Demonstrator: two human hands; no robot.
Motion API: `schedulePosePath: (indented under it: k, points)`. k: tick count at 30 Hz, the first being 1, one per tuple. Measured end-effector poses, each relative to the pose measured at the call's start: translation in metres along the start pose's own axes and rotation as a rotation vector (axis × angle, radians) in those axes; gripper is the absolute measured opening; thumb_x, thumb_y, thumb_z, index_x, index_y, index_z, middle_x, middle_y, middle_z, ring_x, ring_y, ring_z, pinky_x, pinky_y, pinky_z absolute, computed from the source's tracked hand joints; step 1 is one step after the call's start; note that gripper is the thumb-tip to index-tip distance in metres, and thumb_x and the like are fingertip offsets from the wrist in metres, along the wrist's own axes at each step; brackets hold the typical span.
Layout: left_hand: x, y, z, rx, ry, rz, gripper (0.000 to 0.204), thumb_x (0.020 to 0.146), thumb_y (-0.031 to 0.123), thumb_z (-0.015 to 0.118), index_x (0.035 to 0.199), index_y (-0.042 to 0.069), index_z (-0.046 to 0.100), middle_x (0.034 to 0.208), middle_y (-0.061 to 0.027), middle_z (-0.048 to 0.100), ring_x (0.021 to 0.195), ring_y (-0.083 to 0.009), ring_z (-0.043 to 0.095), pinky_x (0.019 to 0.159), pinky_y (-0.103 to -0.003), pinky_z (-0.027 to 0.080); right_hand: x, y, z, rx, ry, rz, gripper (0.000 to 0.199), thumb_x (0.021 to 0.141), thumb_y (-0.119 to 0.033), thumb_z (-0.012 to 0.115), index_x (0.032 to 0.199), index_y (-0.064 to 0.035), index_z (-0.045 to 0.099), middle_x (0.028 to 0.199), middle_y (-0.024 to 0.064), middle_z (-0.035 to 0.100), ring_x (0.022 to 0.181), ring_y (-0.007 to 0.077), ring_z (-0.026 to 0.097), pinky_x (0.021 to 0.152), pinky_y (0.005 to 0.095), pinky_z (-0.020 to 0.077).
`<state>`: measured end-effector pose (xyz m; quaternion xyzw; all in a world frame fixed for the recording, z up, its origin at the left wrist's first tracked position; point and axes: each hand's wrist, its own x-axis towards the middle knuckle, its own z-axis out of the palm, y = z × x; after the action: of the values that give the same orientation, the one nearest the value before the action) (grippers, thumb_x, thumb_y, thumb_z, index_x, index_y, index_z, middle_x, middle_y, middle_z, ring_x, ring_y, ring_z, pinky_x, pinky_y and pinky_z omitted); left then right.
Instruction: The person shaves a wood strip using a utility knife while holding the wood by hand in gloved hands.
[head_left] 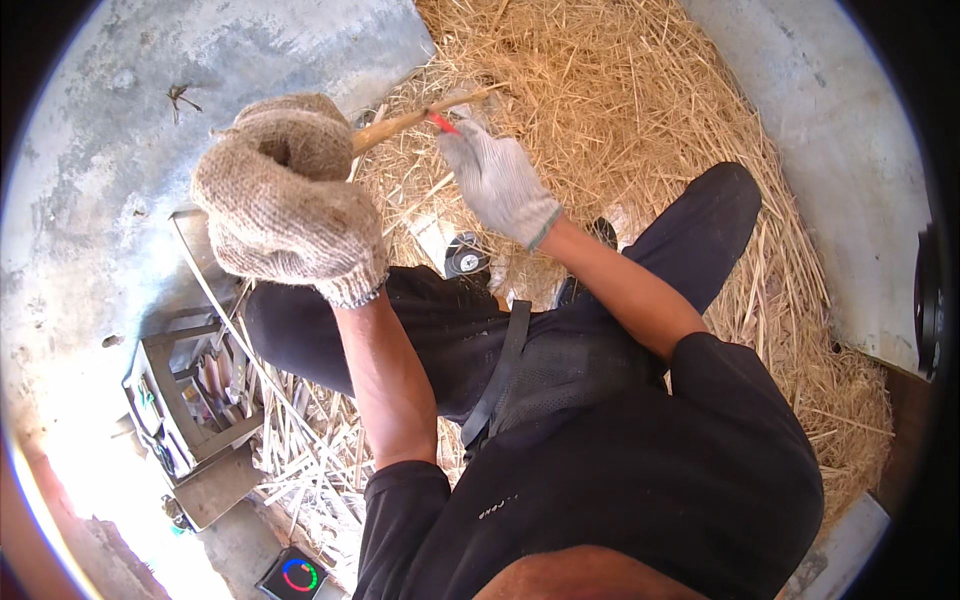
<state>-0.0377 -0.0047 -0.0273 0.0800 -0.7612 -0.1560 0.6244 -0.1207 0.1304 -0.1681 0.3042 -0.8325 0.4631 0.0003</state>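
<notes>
My left hand (290, 195), in a thick beige knit glove, is raised and closed around a tan piece of split bamboo or wood (385, 130). The piece sticks out to the right and tapers to a thin tip. My right hand (497, 188), in a thinner whitish glove, is closed just below the piece. A thin red object (442, 123) projects from its fingertips and meets the piece partway along. The rest of the red object is hidden in the glove, so its kind cannot be told.
Straw-like shavings (600, 80) cover the floor ahead and to the right. A wooden box (190, 390) with tools and strips stands at my left. A black device with a coloured ring (292, 575) lies lower left. Grey walls or slabs (110, 170) flank me.
</notes>
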Motion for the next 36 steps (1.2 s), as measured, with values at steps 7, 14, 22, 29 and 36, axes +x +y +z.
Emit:
schedulePosePath:
  k: [7,14,22,29,36]
  points:
    - [-0.014,-0.017,-0.013,0.018,-0.038,-0.047,0.023,0.088,0.014,0.061,0.105,-0.002,0.061,0.081,-0.0080,0.063,0.070,-0.0182,0.062,0.064,-0.030,0.052,0.008,0.022,0.010,0.082,0.013,0.041,0.043,0.104,-0.038,0.047,0.113,0.0011,0.063,0.067,0.0233,0.063,0.061,0.0405,0.066,0.054,0.0488,0.0488]
    - [-0.024,-0.038,-0.020,-0.461,-0.152,-0.229,0.039,0.093,0.021,0.063,0.124,0.000,0.056,0.107,-0.0099,0.061,0.097,-0.0196,0.061,0.082,-0.032,0.054,0.012,0.015,0.004,0.127,-0.103,0.204,0.039,0.103,-0.032,0.052,0.116,0.0036,0.060,0.064,0.0258,0.060,0.055,0.0398,0.063,0.050,0.0462,0.0466]
    - [-0.046,-0.062,0.002,-0.078,0.051,-0.090,0.051,0.097,0.029,0.065,0.137,0.001,0.048,0.122,-0.0127,0.058,0.115,-0.0222,0.057,0.099,-0.035,0.051,0.029,0.037,0.020,-0.021,0.078,-0.008,0.037,0.103,-0.033,0.053,0.109,0.0027,0.061,0.062,0.0266,0.059,0.053,0.0421,0.062,0.050,0.0484,0.0475]
    - [-0.047,-0.052,0.009,-0.201,0.046,-0.154,0.043,0.095,0.025,0.065,0.128,0.001,0.052,0.113,-0.0126,0.060,0.105,-0.0226,0.059,0.091,-0.036,0.052,0.005,0.079,0.027,-0.123,-0.038,0.149,0.044,0.103,-0.038,0.048,0.116,0.0024,0.062,0.066,0.0281,0.063,0.061,0.0444,0.065,0.054,0.0529,0.0490]
    - [-0.054,-0.054,-0.002,-0.239,0.041,-0.175,0.035,0.093,0.021,0.066,0.119,0.000,0.056,0.103,-0.0126,0.061,0.094,-0.0230,0.061,0.083,-0.037,0.053,0.011,0.029,0.007,0.070,-0.102,0.169,0.051,0.104,-0.041,0.044,0.123,0.0035,0.060,0.065,0.0241,0.064,0.060,0.0396,0.066,0.055,0.0471,0.0519]
